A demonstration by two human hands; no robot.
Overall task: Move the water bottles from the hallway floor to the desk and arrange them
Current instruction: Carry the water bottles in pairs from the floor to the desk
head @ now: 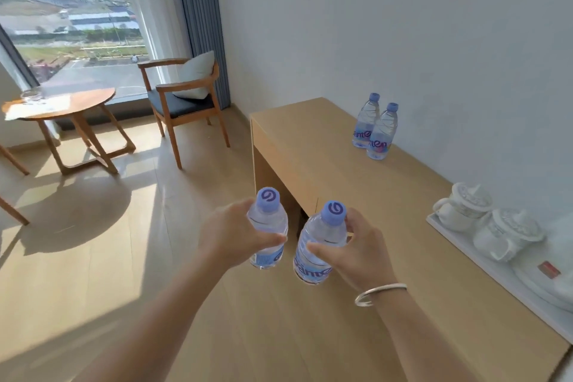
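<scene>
- Head view: left hand point(231, 234) gripping one upright water bottle point(268, 228), right hand point(356, 246) gripping another point(319, 245), both held just off the worktop point(310, 146) edge.
- Standing on worktop by wall: two capped bottles point(373, 129), touching, clear water inside.
- White tray point(459, 245) holding lidded cups point(465, 205).

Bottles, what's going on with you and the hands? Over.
Left hand grips one bottle, right hand grips another. Both short of the desk. Two bottles already stand there by the wall. Path open.
</scene>
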